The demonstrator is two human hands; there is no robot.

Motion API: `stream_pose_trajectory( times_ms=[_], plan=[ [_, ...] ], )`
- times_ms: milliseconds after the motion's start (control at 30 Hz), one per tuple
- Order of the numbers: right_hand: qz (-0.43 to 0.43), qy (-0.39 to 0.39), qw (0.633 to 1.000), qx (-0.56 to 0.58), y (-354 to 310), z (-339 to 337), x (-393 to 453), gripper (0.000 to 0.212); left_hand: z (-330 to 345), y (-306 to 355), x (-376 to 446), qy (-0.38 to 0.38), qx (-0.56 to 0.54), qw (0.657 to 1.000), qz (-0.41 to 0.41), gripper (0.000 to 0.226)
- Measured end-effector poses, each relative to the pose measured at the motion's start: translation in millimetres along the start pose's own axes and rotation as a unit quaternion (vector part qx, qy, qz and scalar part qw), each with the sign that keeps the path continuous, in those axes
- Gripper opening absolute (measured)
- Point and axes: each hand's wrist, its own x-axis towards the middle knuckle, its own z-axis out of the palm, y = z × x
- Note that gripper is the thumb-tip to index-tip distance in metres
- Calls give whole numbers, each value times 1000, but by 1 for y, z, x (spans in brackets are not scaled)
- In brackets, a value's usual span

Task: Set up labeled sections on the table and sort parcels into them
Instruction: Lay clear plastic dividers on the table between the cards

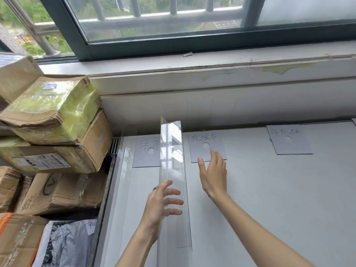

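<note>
A single head-worn wide-angle camera looks forward and down from the near edge of the white surface (269,189), close above it, facing the far window (173,26); stacked boxes (48,112) fill the left.

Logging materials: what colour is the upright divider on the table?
Clear, see-through plastic divider; only the head view shows it.

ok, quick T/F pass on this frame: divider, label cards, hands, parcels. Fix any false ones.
1. A clear divider stands upright on the table between two label cards. True.
2. The right hand grips a parcel. False: it is open, fingers straight, over the middle label card.
3. Three handwritten label cards lie along the table's far edge. True: left label card, middle one, right label card.
4. Parcels already sit in the sections. False: the cardboard boxes are stacked off the table's left side.
5. The left hand has spread fingers at the divider. True.
</note>
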Motion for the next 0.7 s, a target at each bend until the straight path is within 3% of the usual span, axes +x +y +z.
stream_pose_trajectory(
  times_ms=[67, 167, 233, 367, 633, 700],
  plan=[
    [51, -44, 979, 192, -19, -19, -35, 62, 6, 5, 1, 0, -15, 1000, 1, 37],
    [90, -116, 946, 288, -36, -44, -92, 65, 21, 13, 3, -14, -35, 999, 0, 39],
    [97, -127, 945, 286, -36, -52, -120, 56, 34, 16, 1, -29, -34, 999, 1, 42],
    [108, -71, 958, 257, -21, -66, -144, 24, 61, 8, -8, -64, -31, 997, -1, 42],
    [86, -40, 971, 217, 28, -91, -144, 4, 110, -18, -18, -67, -21, 997, -13, 49],
    [84, -40, 973, 210, 43, -99, -137, 8, 123, -23, -18, -59, -23, 998, -4, 54]
  ],
)
